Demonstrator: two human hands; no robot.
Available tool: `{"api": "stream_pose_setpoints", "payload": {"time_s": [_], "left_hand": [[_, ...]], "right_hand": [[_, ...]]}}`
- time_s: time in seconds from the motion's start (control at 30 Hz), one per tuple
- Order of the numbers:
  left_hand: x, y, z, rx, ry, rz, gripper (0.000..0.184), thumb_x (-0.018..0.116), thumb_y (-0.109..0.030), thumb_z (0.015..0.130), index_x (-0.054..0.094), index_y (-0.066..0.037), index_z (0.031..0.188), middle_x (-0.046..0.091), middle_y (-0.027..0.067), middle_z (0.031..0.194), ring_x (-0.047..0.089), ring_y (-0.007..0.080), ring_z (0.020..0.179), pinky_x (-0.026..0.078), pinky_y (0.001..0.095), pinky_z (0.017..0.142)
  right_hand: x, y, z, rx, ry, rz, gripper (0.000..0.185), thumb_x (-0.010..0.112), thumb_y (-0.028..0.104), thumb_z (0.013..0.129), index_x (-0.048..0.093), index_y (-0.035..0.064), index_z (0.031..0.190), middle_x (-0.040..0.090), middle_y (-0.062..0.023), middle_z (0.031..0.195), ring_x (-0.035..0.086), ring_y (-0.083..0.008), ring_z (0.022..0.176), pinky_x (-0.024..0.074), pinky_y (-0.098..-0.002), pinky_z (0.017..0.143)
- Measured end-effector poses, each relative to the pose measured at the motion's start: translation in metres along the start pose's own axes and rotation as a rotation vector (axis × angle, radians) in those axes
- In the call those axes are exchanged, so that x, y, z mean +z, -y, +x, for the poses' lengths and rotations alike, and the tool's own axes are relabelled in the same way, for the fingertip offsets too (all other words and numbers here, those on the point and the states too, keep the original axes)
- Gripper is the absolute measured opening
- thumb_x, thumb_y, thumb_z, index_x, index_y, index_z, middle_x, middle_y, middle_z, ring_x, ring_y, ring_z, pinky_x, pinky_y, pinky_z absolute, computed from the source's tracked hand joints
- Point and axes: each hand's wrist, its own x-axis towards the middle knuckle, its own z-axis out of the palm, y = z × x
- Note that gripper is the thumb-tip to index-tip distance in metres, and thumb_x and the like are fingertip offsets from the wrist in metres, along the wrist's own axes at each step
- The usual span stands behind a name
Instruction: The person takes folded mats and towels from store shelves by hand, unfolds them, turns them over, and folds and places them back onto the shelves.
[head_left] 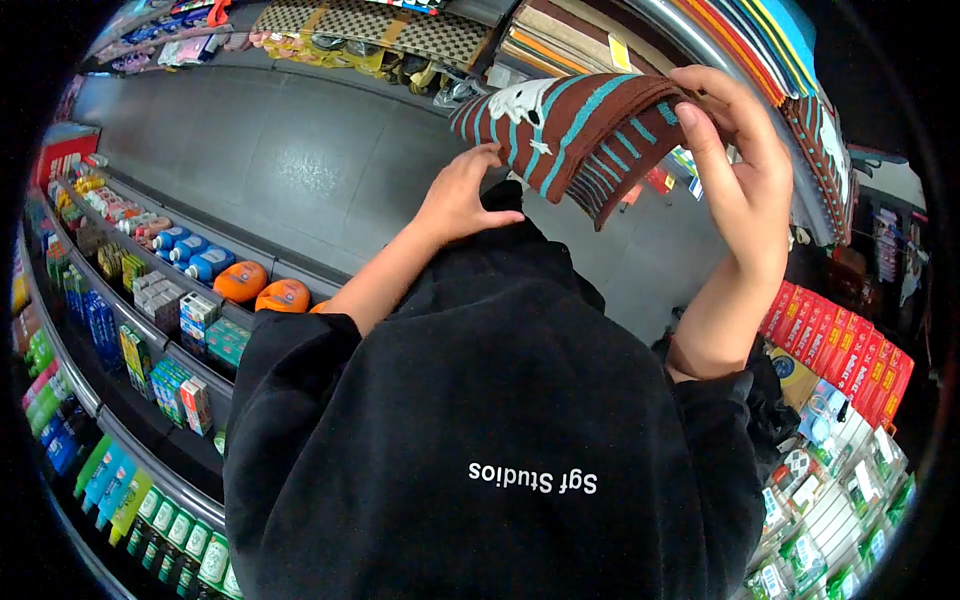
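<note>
A brown floor mat [585,110] with turquoise stripes and a white cartoon figure arches in the air in front of me. My right hand [745,165] grips its right end, thumb on the near side and fingers over the top edge. Close to the mat's left lower edge is my left hand [465,195], its thumb stretched away from the fingers. The left fingertips meet the mat's edge; whether they press on it I cannot tell. Part of the mat's underside shows, with narrower turquoise stripes.
Stacked mats [560,45] lie on a shelf ahead, with more colourful folded ones [770,50] at upper right. Curved shelves [175,350] of bottles and boxes run along the left. Red boxes [840,345] and hanging packets [805,550] stand at right. Grey floor tiles [300,150] lie between.
</note>
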Motion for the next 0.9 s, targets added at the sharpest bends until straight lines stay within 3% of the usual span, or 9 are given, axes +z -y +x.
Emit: {"api": "stream_pose_setpoints", "payload": {"time_s": [0.27,0.67,0.77,0.83,0.9], "left_hand": [[-0.001,-0.013,0.003,0.033,-0.065,0.074,0.074,0.082,-0.035,0.053,0.044,-0.004,0.109,0.041,0.0185,0.126,0.042,0.0356,0.115,0.038,0.043,0.094],[0.002,-0.02,0.002,-0.095,-0.001,-0.082,0.085,0.079,-0.039,0.06,0.036,0.0,0.121,0.032,0.0228,0.135,0.034,0.0374,0.124,0.032,0.0418,0.1],[0.008,-0.019,0.005,-0.106,-0.004,-0.061,0.075,0.074,-0.035,0.068,0.036,0.002,0.121,0.035,0.0227,0.134,0.036,0.0374,0.123,0.033,0.0401,0.1],[0.014,-0.016,0.007,-0.08,-0.064,0.007,0.053,0.064,-0.028,0.076,0.041,0.0,0.114,0.051,0.0233,0.113,0.05,0.0382,0.104,0.042,0.0429,0.087],[0.009,-0.013,0.006,-0.19,-0.031,0.025,0.045,0.059,-0.025,0.078,0.043,-0.001,0.112,0.055,0.0226,0.104,0.053,0.0385,0.097,0.044,0.0441,0.081]], "right_hand": [[0.004,0.009,0.005,-0.097,-0.038,-0.078,0.019,0.06,0.002,0.081,0.06,0.0015,0.099,0.06,-0.0018,0.074,0.051,-0.0044,0.06,0.0405,-0.0189,0.053],[0.006,0.022,0.008,-0.132,-0.064,-0.112,0.016,0.06,-0.002,0.078,0.062,-0.0008,0.094,0.062,-0.0025,0.078,0.052,-0.0039,0.061,0.0406,-0.0169,0.053],[0.006,0.018,0.009,-0.206,-0.092,-0.082,0.016,0.06,-0.003,0.078,0.061,-0.0018,0.094,0.062,-0.0036,0.08,0.053,-0.0038,0.063,0.041,-0.0164,0.054],[0.005,0.02,0.008,-0.184,-0.082,-0.07,0.016,0.06,-0.003,0.079,0.061,-0.002,0.094,0.062,-0.0032,0.081,0.053,-0.0036,0.063,0.041,-0.0164,0.054],[0.002,0.019,0.008,-0.162,-0.075,-0.06,0.016,0.059,-0.003,0.079,0.061,-0.0022,0.094,0.061,-0.0029,0.081,0.052,-0.0034,0.064,0.041,-0.0163,0.055]]}}
